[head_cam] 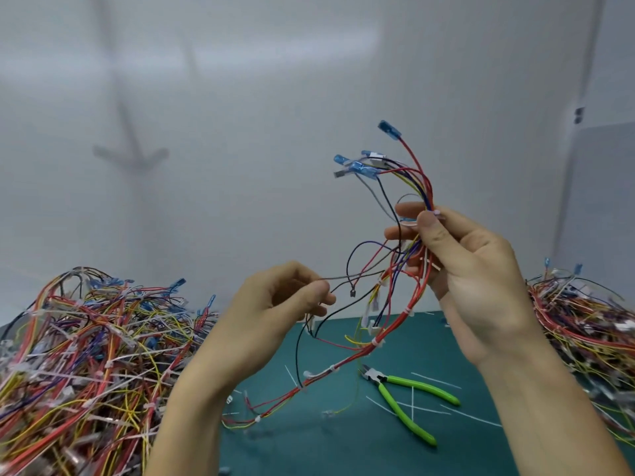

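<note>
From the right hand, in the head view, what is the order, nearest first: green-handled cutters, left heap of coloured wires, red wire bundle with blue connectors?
1. Red wire bundle with blue connectors: held in the right hand.
2. Green-handled cutters: on the teal mat below.
3. Left heap of coloured wires: far to the left.

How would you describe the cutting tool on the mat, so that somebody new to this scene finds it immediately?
Find the dark green mat between two heaps of coloured wires. On it, below the right hand that holds a wire harness, lie small side cutters. Only they have bright lime-green handles; around them are just thin white cable-tie offcuts.
</note>
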Tool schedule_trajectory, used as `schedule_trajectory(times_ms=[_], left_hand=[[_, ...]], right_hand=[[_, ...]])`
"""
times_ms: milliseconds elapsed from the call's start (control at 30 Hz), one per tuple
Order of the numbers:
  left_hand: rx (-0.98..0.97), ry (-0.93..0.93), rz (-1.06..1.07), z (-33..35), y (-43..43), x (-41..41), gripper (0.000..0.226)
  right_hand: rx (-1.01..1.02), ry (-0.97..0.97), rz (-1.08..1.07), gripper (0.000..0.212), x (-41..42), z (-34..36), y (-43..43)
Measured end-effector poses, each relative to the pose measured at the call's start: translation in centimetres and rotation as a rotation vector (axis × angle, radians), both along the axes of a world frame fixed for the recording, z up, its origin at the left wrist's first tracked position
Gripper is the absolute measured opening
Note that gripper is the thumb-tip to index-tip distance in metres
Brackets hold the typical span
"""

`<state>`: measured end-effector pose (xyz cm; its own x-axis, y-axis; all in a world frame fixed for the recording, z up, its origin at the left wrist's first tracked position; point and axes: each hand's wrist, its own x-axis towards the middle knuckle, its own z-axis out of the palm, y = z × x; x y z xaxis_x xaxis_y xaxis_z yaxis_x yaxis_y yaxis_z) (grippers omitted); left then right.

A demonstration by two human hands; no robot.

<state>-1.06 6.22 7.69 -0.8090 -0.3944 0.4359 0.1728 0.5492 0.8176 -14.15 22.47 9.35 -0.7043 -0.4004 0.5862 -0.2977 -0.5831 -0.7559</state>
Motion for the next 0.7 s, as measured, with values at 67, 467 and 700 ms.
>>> schedule_trajectory(times_ms=[67,467,700], left_hand=[[-0.071,-0.051,0.048,-0.3,0.0,-0.2,0.029],[-0.054,-0.109,-0.071,-0.6,-0.1,-0.6,0.011],[0.202,0.151,0.031,0.0,0.2,-0.3,0.018]], right_hand=[[-0.013,-0.028,0.041,0.024,-0.2,-0.1,0.1],[-0.014,-0.161,0.133,0.025,-1.4,-0.4,0.5],[0.064,-0.189,0.159,0.030,-1.9,-1.0,0.2]])
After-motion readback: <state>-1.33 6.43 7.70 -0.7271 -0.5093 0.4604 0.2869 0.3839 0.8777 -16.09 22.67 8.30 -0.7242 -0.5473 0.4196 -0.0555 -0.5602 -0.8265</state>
